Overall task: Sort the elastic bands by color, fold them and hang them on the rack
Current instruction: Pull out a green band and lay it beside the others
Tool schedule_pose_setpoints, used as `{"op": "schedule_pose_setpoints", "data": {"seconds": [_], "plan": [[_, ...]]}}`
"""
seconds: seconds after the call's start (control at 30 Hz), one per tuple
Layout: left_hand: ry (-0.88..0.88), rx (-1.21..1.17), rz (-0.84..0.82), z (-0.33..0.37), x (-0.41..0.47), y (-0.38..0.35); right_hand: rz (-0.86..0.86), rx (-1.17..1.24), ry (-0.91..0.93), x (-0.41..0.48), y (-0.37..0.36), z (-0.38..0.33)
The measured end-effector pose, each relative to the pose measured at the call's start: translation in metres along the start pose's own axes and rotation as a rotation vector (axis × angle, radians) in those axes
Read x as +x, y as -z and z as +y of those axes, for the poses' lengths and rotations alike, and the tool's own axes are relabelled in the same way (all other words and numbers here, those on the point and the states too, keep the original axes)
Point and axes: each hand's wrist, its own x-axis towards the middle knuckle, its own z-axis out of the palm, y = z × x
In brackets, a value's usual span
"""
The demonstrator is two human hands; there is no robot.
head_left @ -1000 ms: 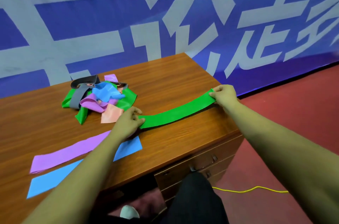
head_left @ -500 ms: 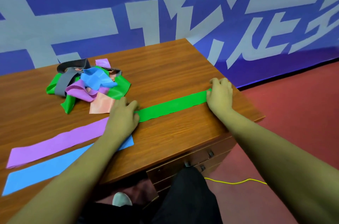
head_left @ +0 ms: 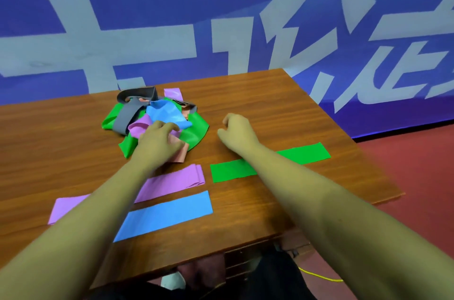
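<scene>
Behind everything, a big blue wall cloth [head_left: 147, 17] with white shapes. In front of it, a brown wooden table [head_left: 282, 108], with red floor [head_left: 417, 177] to the right.

On the far part of the table, a messy pile of stretchy bands [head_left: 194, 132]: green, grey, blue, purple and pink, all tangled. Nearer the front edge, three flat bands, apart from the pile. Long purple band [head_left: 177, 179] on the left, partly under the left arm. Long blue band [head_left: 172, 213] just in front of it, side by side. Long green band [head_left: 304, 153] to the right, crossed by the right arm.

Left hand [head_left: 159, 140] down on the near side of the pile, fingers bent over pink and purple bands. Pinching or only touching, cannot tell. Right hand [head_left: 235, 132] just right of the pile, over bare wood, fingers loosely curled, holding nothing.

Below the table edge, a thin yellow cord [head_left: 319, 276] on the floor.
</scene>
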Motion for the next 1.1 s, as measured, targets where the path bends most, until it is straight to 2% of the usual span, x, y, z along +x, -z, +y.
{"op": "schedule_pose_setpoints", "data": {"seconds": [0.17,0.33,0.47,0.67,0.83,0.97,1.1], "plan": [[-0.047,-0.015,-0.047,-0.018,0.003,-0.009,-0.028,-0.033,0.008,0.036,-0.030,-0.013],[-0.080,-0.073,-0.053,-0.036,0.007,-0.015,-0.014,-0.100,-0.080,0.056,-0.061,-0.019],[-0.084,-0.089,-0.043,-0.041,0.007,-0.018,0.064,0.016,-0.111,0.059,-0.065,-0.019],[-0.008,-0.256,0.017,-0.037,0.004,-0.014,0.130,0.399,0.008,0.046,-0.018,-0.041],[0.020,-0.396,0.147,-0.013,0.001,0.016,0.201,0.568,0.185,0.030,0.034,-0.086],[-0.025,-0.665,0.239,0.023,-0.004,0.064,0.243,0.557,0.291,0.013,0.072,-0.119],[-0.114,-0.915,0.233,0.067,-0.027,0.116,0.260,0.560,0.356,-0.008,0.108,-0.142]]}}
